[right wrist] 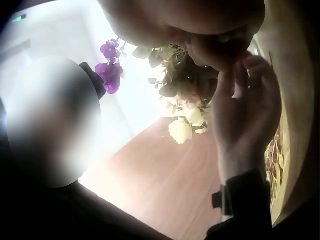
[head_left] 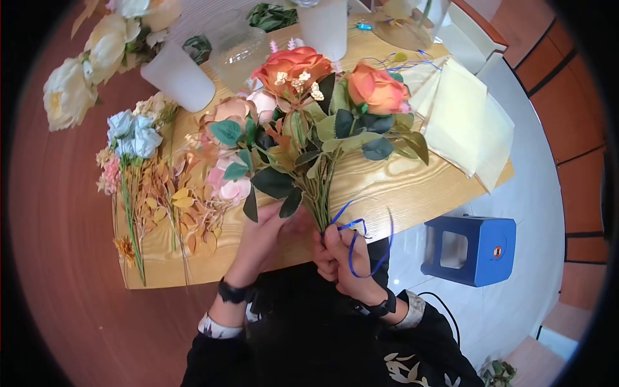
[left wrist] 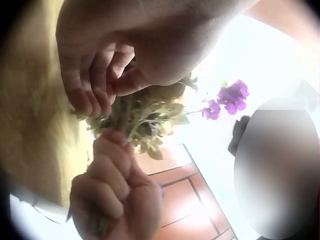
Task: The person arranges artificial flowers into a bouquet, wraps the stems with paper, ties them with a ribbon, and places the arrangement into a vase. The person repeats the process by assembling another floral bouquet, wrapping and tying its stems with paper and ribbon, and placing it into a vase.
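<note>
A bouquet of artificial flowers (head_left: 300,138), with orange roses, pink blooms and dark green leaves, stands tilted over the table's near edge. My right hand (head_left: 345,258) grips its gathered stems (head_left: 320,203) low down, fingers wrapped round them. A thin blue ribbon (head_left: 391,226) loops out beside the right thumb and hangs over that hand. Close to the stems on the other side is my left hand (head_left: 263,242), its fingers partly hidden behind leaves. In the left wrist view, the left hand (left wrist: 115,55) has loosely bent fingers beside the stems, just above the right fist (left wrist: 112,185).
Loose stems with blue flowers (head_left: 134,134) and yellow-brown foliage (head_left: 184,206) lie at the table's left. White vases (head_left: 177,76) and a clear container (head_left: 238,55) stand behind. Cream wrapping sheets (head_left: 461,116) lie at right; a blue stool (head_left: 477,248) is on the floor.
</note>
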### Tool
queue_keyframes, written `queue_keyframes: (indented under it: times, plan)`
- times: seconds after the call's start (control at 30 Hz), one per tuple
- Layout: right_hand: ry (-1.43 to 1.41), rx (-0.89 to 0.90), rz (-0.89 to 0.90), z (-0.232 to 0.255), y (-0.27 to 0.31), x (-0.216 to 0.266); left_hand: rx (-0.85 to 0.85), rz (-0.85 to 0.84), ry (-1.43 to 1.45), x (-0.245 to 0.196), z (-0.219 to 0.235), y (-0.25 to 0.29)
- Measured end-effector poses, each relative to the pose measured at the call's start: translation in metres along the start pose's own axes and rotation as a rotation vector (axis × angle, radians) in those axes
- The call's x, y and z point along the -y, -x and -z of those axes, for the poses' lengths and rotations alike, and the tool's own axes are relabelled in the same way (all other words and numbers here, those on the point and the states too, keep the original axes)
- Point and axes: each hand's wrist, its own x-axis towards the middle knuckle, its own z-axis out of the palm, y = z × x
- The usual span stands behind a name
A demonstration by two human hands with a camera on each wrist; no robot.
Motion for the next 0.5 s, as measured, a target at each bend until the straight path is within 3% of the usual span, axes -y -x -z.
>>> queue_keyframes:
  times: [0.03, 0.1, 0.27, 0.33, 0.37, 0.43, 0.47, 0.5]
  plan:
    - [-0.004, 0.08, -0.01, 0.0, 0.003, 0.001, -0.013, -0.003, 0.009, 0.009, 0.003, -0.006]
    - [0.04, 0.114, -0.043, -0.003, 0.007, 0.003, 0.307, 0.109, 0.232, 0.023, 0.006, -0.017]
    - [0.084, 0.13, -0.097, -0.01, 0.015, 0.005, 0.414, 0.267, 0.267, -0.006, -0.025, -0.02]
    - [0.081, 0.167, -0.117, -0.009, 0.015, 0.005, 0.731, 0.15, 0.206, 0.006, -0.021, -0.032]
    - [0.085, 0.168, -0.118, -0.008, 0.015, 0.004, 0.73, 0.147, 0.209, 0.007, -0.023, -0.032]
    - [0.033, 0.182, -0.13, -0.003, 0.012, 0.001, 0.606, 0.436, 0.745, 0.006, -0.029, -0.03]
    - [0.04, 0.18, -0.12, -0.003, 0.011, 0.001, 0.618, 0.433, 0.743, 0.008, -0.028, -0.029]
    - [0.013, 0.151, -0.141, -0.003, 0.011, 0.0, 0.504, 0.366, 0.57, 0.013, -0.024, -0.028]
